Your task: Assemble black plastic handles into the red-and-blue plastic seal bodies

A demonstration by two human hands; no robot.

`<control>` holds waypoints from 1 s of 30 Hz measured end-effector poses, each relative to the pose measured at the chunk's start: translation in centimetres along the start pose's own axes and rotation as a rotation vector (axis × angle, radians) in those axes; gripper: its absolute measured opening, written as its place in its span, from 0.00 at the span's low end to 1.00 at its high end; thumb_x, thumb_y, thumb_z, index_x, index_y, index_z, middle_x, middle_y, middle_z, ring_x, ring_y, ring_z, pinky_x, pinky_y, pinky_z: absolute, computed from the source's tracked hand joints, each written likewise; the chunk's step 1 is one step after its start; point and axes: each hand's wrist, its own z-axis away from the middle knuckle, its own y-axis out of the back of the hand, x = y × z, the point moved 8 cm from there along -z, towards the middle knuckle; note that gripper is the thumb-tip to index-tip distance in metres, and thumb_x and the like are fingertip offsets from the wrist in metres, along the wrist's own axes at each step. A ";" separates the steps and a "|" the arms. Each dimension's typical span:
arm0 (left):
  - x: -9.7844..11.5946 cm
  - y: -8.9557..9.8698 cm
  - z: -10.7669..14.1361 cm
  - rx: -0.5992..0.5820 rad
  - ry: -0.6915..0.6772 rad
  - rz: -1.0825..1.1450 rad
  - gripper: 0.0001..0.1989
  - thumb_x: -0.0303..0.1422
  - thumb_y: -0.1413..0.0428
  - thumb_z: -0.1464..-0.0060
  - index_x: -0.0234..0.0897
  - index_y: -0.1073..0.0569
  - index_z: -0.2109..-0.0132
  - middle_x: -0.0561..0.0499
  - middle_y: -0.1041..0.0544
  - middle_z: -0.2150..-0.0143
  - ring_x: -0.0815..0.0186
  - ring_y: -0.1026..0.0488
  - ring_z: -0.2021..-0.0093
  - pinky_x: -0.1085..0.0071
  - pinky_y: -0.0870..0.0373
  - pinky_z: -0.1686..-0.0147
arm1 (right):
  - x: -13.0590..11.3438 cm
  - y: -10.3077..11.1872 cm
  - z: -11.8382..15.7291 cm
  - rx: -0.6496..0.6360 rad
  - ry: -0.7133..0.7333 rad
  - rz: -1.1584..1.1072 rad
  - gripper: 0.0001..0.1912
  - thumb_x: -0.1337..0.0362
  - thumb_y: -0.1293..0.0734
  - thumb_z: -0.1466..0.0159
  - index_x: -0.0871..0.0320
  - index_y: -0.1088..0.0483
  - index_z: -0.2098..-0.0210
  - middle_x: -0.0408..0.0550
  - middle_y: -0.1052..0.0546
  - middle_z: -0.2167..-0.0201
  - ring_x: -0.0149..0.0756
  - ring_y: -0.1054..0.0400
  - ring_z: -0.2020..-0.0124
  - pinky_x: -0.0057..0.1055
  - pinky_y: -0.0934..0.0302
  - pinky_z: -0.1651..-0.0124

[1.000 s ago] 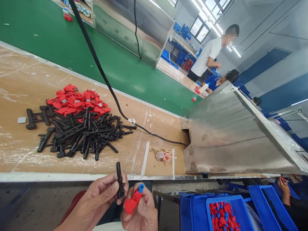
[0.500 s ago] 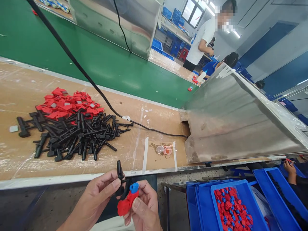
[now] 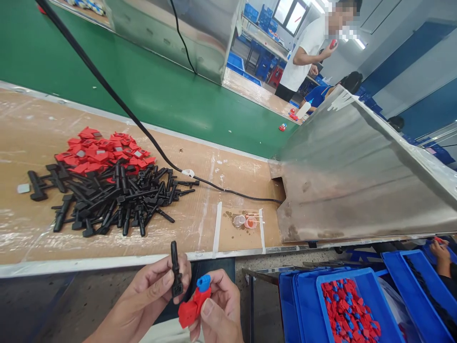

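My left hand (image 3: 152, 290) pinches a black plastic part (image 3: 174, 267) with a long rod end, held nearly upright. In my right hand (image 3: 219, 305) is a red plastic piece with a blue tip (image 3: 193, 307), gripped between thumb and fingers. The two pieces are close together but look apart, just in front of the bench edge. On the bench to the left lies a heap of black plastic parts (image 3: 117, 202) of the same kind. Behind that heap rises a pile of red plastic pieces (image 3: 96, 155), some with grey patches.
Two small cups (image 3: 250, 222) with thin sticks stand between tape strips on the bench (image 3: 200, 209). A black cable (image 3: 143, 131) crosses it. A metal partition (image 3: 357, 190) rises at right. Below it, a blue tray (image 3: 323, 314) holds red-and-blue pieces. Another person (image 3: 303, 57) stands beyond.
The black part has turned in my left hand, showing more of its lower end. The red-and-blue piece has shifted slightly right and down. The person beyond has raised a hand with a red object.
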 end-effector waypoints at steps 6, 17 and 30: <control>-0.6 0.5 -0.4 -0.037 0.018 0.072 0.23 0.53 0.21 0.55 0.40 0.17 0.69 0.52 0.27 0.69 0.64 0.34 0.69 0.71 0.29 0.70 | -0.6 -1.0 0.0 -0.072 -0.124 -0.169 0.27 0.45 0.16 0.44 0.57 0.25 0.60 0.39 0.24 0.77 0.20 0.44 0.88 0.15 0.51 0.88; -0.4 5.1 0.3 0.221 -0.410 -0.111 0.13 0.45 0.23 0.50 0.46 0.12 0.62 0.53 0.19 0.68 0.66 0.26 0.80 0.72 0.24 0.82 | -1.8 -2.9 -1.4 -0.076 -0.188 -0.347 0.21 0.53 0.14 0.42 0.58 0.23 0.64 0.43 0.20 0.73 0.24 0.28 0.79 0.12 0.37 0.81; 5.0 1.1 4.0 0.039 -1.181 -0.515 0.09 0.28 0.33 0.36 0.48 0.13 0.52 0.53 0.11 0.60 0.62 0.12 0.67 0.71 0.10 0.67 | -0.3 -1.2 -0.8 0.018 0.031 -0.133 0.24 0.49 0.15 0.41 0.60 0.20 0.57 0.44 0.20 0.75 0.20 0.37 0.85 0.13 0.42 0.83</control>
